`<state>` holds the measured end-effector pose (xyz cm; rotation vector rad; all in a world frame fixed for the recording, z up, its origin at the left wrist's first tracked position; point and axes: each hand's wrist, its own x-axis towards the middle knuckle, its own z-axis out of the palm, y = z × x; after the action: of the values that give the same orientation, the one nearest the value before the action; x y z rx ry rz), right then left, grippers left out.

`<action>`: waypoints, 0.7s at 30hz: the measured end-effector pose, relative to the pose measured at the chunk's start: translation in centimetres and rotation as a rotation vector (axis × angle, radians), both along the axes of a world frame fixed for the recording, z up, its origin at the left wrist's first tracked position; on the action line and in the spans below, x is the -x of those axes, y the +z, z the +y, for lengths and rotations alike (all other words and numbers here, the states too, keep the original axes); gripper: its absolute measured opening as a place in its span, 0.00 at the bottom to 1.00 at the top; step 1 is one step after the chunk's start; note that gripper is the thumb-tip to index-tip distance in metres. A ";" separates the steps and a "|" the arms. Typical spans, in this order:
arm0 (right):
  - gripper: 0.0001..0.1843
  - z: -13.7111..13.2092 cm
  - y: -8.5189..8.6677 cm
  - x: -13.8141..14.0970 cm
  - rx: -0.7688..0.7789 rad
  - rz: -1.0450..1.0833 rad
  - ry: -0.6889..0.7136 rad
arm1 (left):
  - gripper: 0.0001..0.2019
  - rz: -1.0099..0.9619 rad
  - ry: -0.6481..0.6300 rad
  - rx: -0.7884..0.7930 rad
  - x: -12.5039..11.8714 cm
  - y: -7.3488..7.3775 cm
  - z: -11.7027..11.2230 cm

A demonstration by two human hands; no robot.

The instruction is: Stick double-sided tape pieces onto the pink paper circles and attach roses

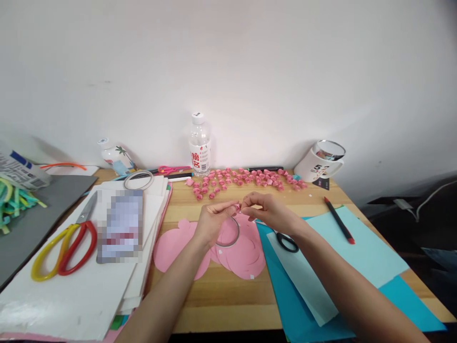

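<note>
Above the pink paper discs, my left hand [211,223] pinches a small pink paper roll [237,207] between thumb and forefinger. Opposite it, my right hand [267,209] has curled fingers, the tips closed at the roll's right edge; the fingers partly hide the roll. Beneath both hands lie several overlapping pink paper circles [246,262], with a grey ring [237,233] on top. Behind the hands, many small rolled pink paper flowers [250,177] spread along the wall. Black-handled scissors [287,242] lie under my right forearm, partly covered.
Left are white sheets [82,305] carrying red-and-yellow scissors [73,245], a blurred phone [123,226] and a tape ring [138,180]. A bottle [200,147] and a mug [319,162] stand at the back. Blue paper [410,305] and a black-and-red pen [339,220] lie right.
</note>
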<state>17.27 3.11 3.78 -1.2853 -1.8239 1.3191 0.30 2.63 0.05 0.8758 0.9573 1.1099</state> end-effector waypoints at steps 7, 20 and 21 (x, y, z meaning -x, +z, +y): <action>0.09 0.2 -0.2 0.0 0.020 -0.013 0.010 | 0.10 -0.149 -0.042 0.056 0.1 0.0 0.0; 0.07 0.0 -0.6 0.2 0.029 -0.072 -0.014 | 0.12 -0.238 -0.038 0.151 0.0 0.5 -0.1; 0.07 0.0 -0.6 0.1 0.026 -0.075 -0.015 | 0.12 -0.245 -0.034 0.155 0.0 0.5 -0.1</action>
<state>17.13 3.13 3.13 -1.3766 -1.8493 1.3062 0.32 2.54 0.50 0.6125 0.8094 1.0707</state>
